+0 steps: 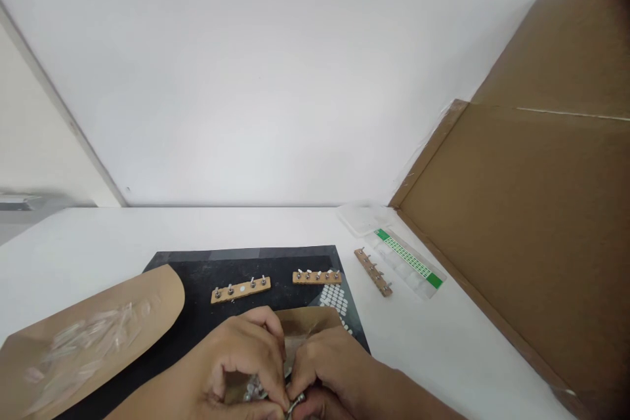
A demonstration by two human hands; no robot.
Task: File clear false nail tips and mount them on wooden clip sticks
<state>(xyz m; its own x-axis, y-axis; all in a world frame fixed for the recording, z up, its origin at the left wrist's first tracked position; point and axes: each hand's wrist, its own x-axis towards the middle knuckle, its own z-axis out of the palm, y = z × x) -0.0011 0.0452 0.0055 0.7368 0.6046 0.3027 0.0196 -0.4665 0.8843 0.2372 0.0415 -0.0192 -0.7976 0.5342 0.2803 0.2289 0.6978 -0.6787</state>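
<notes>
At the bottom centre, my left hand [246, 357] and my right hand [335, 367] meet, fingertips pinched on a small shiny metal piece [296, 400]. Beneath them lies a brown paper sheet [308, 325] with small clear and metallic bits [254, 388] on it, partly hidden by my fingers. Beyond my hands, on a black mat [197, 275], are two cardboard strips. The left strip [241, 289] carries several upright metal pieces and a white dot; the right strip [317, 277] holds several metal pieces with whitish tips. White stickers [335, 300] lie just below the right strip.
At the left, a brown paper sheet [167, 295] bears many clear plastic tubes [93, 335]. Right of the mat lie another cardboard strip [373, 272] with metal pieces and a clear case with a green-white label [408, 257]. A tall cardboard panel [551, 210] borders the white table's right side.
</notes>
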